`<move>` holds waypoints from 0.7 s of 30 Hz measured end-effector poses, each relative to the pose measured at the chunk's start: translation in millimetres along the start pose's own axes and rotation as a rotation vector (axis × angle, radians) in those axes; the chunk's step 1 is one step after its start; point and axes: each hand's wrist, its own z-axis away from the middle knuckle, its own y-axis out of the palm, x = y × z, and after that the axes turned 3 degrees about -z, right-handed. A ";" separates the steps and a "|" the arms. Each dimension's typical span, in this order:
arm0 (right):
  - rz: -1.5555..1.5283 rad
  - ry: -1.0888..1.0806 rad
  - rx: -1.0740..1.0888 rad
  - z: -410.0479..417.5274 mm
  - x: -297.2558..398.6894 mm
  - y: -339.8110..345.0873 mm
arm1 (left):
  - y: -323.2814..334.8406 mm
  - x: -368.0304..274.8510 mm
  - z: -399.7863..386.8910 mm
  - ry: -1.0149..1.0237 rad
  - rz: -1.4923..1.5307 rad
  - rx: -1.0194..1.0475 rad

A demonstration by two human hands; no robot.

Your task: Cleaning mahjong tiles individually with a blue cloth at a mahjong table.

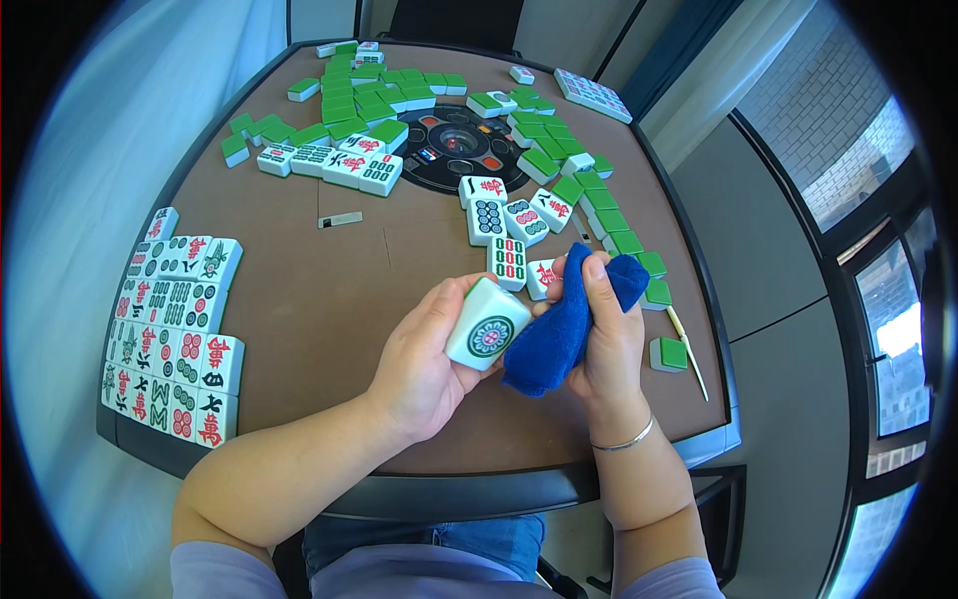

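My left hand (430,359) holds a mahjong tile (488,326), its one-circle face turned up towards me, above the near part of the brown mahjong table (337,299). Bunched in my right hand (610,337) is a blue cloth (550,337), close against the tile's right edge. Just beyond my hands lie several face-up tiles, among them a red and green bamboo tile (510,262) and a circles tile (488,219). Another face-up tile (540,278) is partly hidden behind my right fingers.
Face-up tiles (176,322) stand in neat rows at the left edge. Green-backed tiles (340,101) spread around the round black centre console (456,142). More face-up tiles (593,95) line the far right corner. A thin white stick (696,367) lies beside a lone green-backed tile (668,354) at right.
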 end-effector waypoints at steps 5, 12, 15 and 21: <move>-0.169 0.128 0.081 1.8 1.1 -0.7 | -9.6 -1.7 -9.0 -0.075 0.107 0.043; 0.338 -0.431 0.568 11.0 -0.2 0.6 | -10.5 -3.5 -9.6 -0.115 0.076 -0.132; 0.733 -0.758 0.699 9.6 -0.7 6.3 | -10.7 -3.6 -9.3 -0.106 0.090 -0.143; 0.743 -0.723 0.582 16.5 -8.1 14.3 | -7.2 -0.8 -2.6 -0.145 -0.011 0.062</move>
